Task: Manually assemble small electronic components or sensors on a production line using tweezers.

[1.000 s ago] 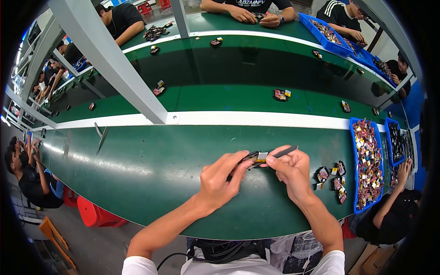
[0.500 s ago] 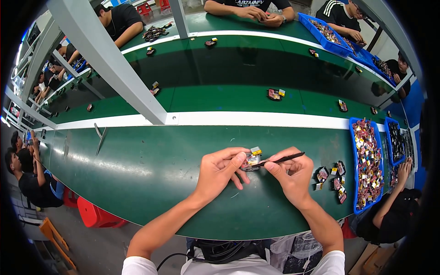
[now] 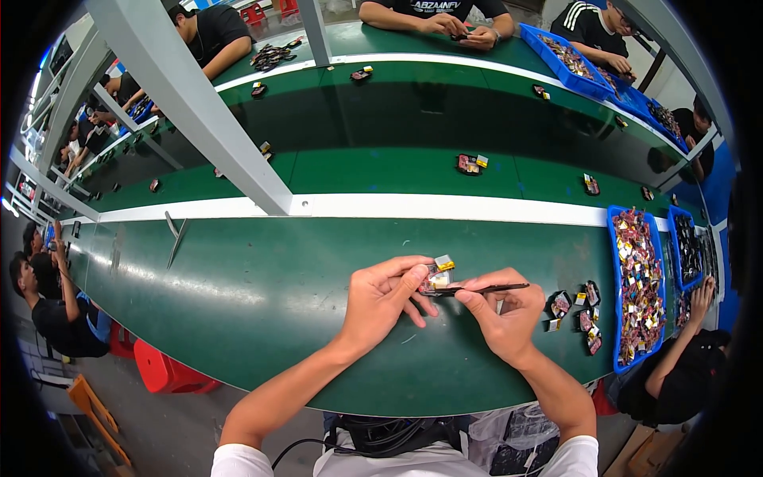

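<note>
Over the green bench, my left hand (image 3: 380, 296) pinches a small electronic assembly (image 3: 435, 281) between thumb and fingers. The assembly has a clear and dark shell, with a silver and yellow battery-like block (image 3: 444, 263) sticking up at its top edge. Black tweezers (image 3: 505, 287) are gripped in my right hand (image 3: 502, 316), lying nearly level. Their tip reaches the lower edge of the assembly; the exact spot it touches is too small to tell. Several similar assemblies (image 3: 559, 304) lie on the bench just right of my right hand.
A blue tray (image 3: 614, 278) heaped with assemblies stands at the right, beside another blue tray (image 3: 674, 238) of black parts. Beyond the white rail (image 3: 445, 207), a green belt (image 3: 381, 176) carries scattered assemblies. A grey post (image 3: 191, 103) slants across the left. Metal tweezers (image 3: 176, 242) lie on the bench.
The tweezers have turned flatter, and their tip has shifted left and down along the assembly. My right hand has dipped slightly; my left hand stays put. Assemblies on the belt have slid left.
</note>
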